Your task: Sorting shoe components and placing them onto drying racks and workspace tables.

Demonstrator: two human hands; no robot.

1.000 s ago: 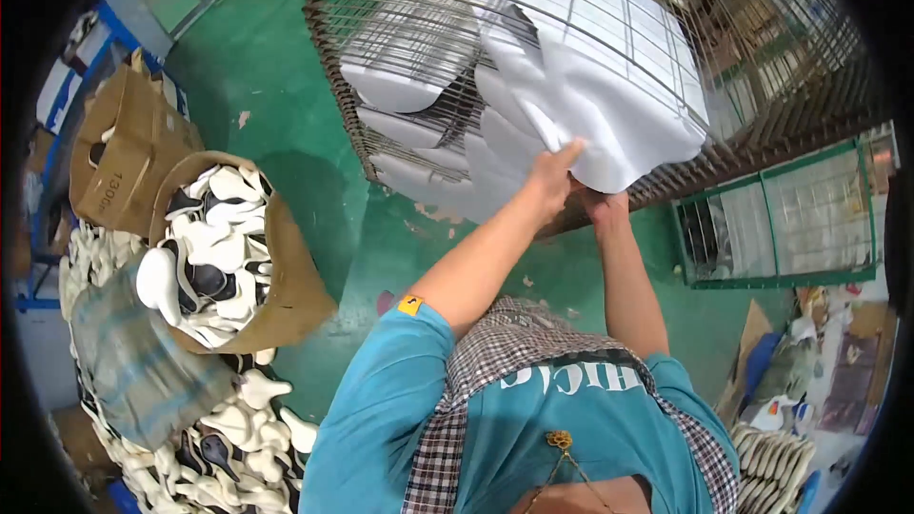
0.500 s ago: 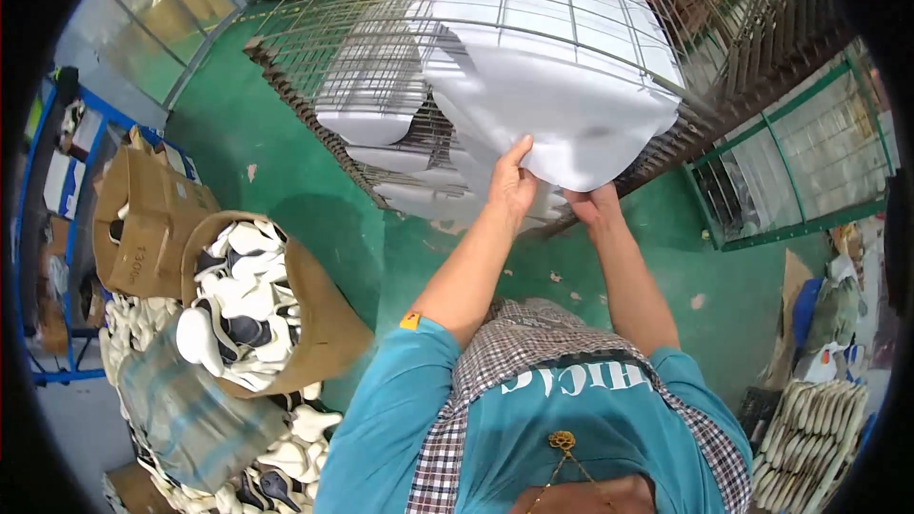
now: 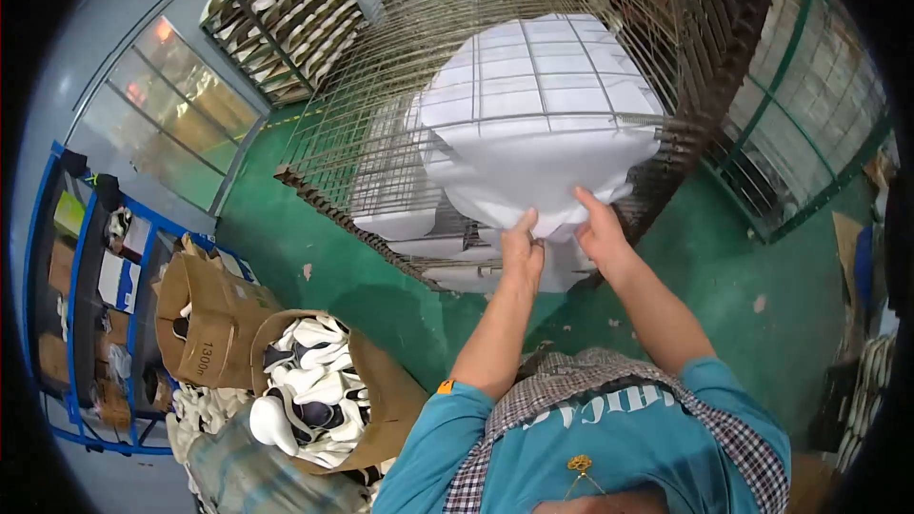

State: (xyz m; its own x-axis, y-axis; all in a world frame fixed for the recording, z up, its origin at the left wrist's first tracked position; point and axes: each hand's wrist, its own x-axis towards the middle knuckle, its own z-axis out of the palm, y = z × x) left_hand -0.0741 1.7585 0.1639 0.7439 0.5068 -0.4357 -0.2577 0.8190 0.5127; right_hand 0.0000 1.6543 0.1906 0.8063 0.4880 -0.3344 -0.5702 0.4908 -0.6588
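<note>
You've got your left hand [image 3: 522,252] and right hand [image 3: 600,233] both pinching the near edge of that white sheet [image 3: 538,167], thumbs on top. Its far part's under the wire rack's [image 3: 354,236] bars, near part sticking out toward you. Open brown carton's [image 3: 395,395] off to your left.

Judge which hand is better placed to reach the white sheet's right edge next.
Probably the right hand: it holds the front edge of the white sheet nearer that side. The left hand is farther left on the same edge and would likely have to cross over the right.
</note>
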